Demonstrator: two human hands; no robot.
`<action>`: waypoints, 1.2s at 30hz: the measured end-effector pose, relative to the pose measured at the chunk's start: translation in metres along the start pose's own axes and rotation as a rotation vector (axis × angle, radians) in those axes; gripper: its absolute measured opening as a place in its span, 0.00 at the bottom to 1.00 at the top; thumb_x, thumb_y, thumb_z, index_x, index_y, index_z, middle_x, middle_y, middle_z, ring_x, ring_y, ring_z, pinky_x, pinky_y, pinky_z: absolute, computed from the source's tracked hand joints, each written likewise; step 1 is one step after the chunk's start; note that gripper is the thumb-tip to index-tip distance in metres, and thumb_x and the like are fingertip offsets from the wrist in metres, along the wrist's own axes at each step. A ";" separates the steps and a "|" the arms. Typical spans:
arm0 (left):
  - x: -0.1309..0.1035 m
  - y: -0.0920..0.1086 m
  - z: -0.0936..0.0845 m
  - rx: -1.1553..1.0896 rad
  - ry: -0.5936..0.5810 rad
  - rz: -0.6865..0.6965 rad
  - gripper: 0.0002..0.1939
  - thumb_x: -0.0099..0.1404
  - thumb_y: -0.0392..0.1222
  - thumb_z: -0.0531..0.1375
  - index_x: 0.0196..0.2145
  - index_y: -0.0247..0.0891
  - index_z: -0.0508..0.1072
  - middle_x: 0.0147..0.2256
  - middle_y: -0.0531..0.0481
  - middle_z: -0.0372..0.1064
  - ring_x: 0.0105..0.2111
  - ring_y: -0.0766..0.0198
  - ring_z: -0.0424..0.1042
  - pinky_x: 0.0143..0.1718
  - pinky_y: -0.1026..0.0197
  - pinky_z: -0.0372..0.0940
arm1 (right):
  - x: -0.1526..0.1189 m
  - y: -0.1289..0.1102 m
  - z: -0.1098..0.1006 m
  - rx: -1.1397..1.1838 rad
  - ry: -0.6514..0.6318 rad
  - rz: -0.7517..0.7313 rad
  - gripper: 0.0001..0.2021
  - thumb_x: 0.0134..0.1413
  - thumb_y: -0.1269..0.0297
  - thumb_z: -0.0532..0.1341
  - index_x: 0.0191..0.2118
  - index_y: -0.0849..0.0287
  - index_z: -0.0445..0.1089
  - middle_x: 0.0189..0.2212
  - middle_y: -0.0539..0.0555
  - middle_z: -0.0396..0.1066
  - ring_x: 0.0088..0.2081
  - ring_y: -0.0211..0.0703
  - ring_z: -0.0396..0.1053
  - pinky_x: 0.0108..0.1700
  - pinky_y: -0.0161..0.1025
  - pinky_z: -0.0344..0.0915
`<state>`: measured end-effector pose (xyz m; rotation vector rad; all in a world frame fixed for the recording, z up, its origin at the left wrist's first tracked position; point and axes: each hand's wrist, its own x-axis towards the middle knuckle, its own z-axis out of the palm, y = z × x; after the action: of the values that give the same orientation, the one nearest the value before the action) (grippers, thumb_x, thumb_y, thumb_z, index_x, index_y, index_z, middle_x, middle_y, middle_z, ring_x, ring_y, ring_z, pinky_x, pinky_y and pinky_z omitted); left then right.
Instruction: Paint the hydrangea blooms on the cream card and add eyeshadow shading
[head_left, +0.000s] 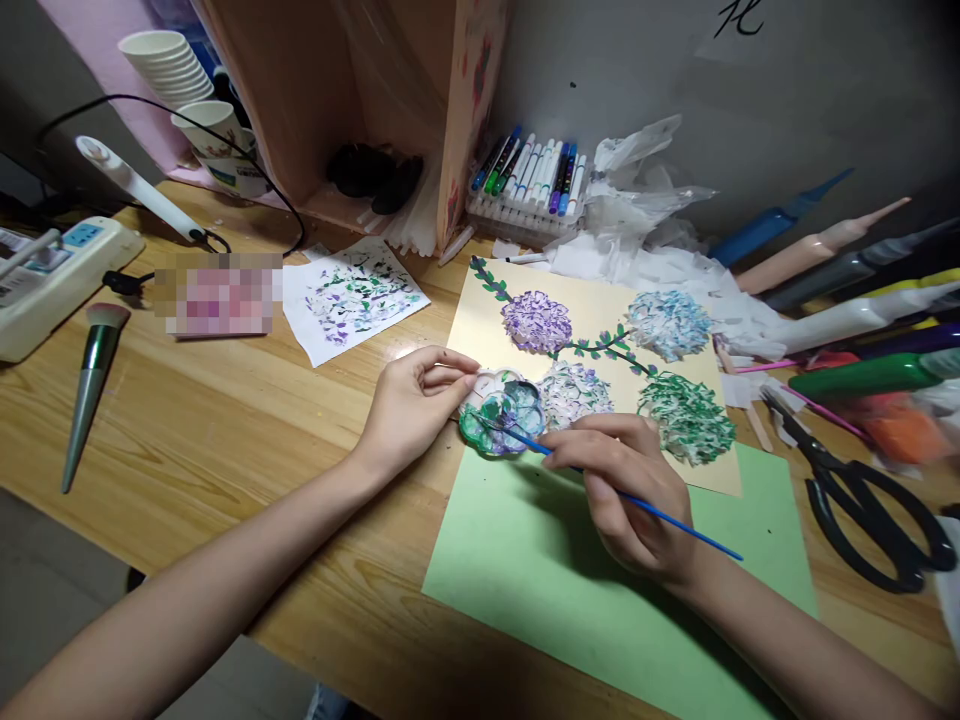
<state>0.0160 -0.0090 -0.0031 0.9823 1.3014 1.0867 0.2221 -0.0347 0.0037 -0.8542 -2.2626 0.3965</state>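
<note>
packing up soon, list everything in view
palette: one, multicoloured, centre
paintbrush: one, blue, over palette
picture: one, cream, under palette
sheet: one, green, under picture
dabbed paper: one, white, left
makeup brush: one, grey-green, left
pixelated thing: one, pink, left
power strip: one, white, left
wand: one, white, left
cable: one, black, left
cups: several, white, left
box: one, peach, back
markers: many, mixed, back
plastic: uncounted, clear, back
scraps: many, white, right
scissors: one, black, right
paint tubes: several, mixed, right
table: one, brown, beneath
left hand: one, on palette
right hand: one, on paintbrush
</note>
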 end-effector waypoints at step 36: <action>0.008 0.010 -0.007 0.203 0.068 -0.165 0.19 0.49 0.48 0.66 0.35 0.34 0.72 0.33 0.46 0.74 0.31 0.65 0.72 0.26 0.70 0.64 | -0.036 0.041 -0.049 0.000 0.337 0.187 0.11 0.54 0.71 0.49 0.30 0.56 0.68 0.27 0.52 0.71 0.34 0.45 0.62 0.37 0.43 0.59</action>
<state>0.0078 0.0008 0.0042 0.9737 1.5439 0.8803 0.2949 -0.0267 0.0023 -1.0525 -1.8808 0.3091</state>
